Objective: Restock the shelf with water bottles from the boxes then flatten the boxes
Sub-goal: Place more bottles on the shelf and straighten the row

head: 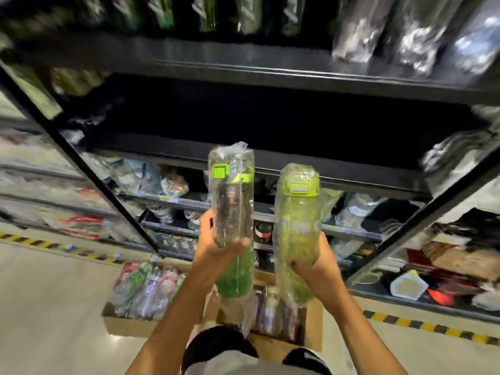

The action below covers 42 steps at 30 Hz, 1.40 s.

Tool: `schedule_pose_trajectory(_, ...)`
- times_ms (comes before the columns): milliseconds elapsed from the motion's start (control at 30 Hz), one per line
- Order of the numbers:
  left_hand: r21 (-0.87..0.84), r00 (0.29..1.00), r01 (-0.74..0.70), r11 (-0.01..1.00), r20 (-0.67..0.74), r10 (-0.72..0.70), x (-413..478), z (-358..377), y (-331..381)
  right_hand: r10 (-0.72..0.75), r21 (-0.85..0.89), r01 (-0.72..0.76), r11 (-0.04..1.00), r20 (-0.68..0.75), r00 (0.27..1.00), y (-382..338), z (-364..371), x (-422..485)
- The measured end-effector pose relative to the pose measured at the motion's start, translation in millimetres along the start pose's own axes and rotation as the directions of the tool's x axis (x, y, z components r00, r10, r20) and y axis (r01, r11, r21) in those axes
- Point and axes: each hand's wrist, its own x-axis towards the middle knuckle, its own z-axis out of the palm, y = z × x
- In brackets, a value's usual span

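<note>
before the dark shelf [297, 161] at twelve o'clock, we hold two wrapped bottles upright: our left hand [216, 246] curls round the clear bottle [232, 196], our right hand [315, 266] round the green bottle [297, 215] at its three o'clock. boxes [127, 324] of bottles sit at six o'clock.

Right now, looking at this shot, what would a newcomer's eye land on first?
Two plastic-wrapped water bottles with lime-green lids stand out at centre frame, held upright side by side: the left bottle in the left grip, the right bottle in the right grip. Behind them runs a dark black shelf. Below, on the floor, sit open cardboard boxes holding more wrapped bottles.
</note>
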Motion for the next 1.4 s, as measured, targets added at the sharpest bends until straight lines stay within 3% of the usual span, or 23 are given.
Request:
schedule_pose_trajectory(233,0.017,0.983,-0.184,0.983,-0.012,0.184,34,4,78,-0.175,0.054,0.178,0.983,-0.056,0.983,-88,-17,37)
schedule_pose_trajectory(467,-0.017,0.904,-0.416,0.909,0.096,0.416,98,-9,167,-0.365,0.082,0.378,0.922,-0.139,0.921,-179,-22,82)
schedule_pose_trajectory(700,-0.031,0.862,-0.487,0.873,0.146,0.486,187,-16,275,-0.452,0.112,0.488,0.866,-0.245,0.858,-282,-27,152)
schedule_pose_trajectory(900,0.037,0.856,-0.508,0.861,0.14,0.498,268,-9,324,-0.457,0.029,0.488,0.872,-0.306,0.835,-335,-25,221)
schedule_pose_trajectory(1100,0.09,0.834,-0.549,0.831,0.132,0.536,312,8,325,-0.43,-0.079,0.429,0.9,-0.323,0.843,-339,-22,275)
schedule_pose_trajectory(1400,0.08,0.889,-0.456,0.886,0.078,0.451,344,15,319,-0.42,-0.114,0.407,0.906,-0.358,0.834,-327,-31,313)
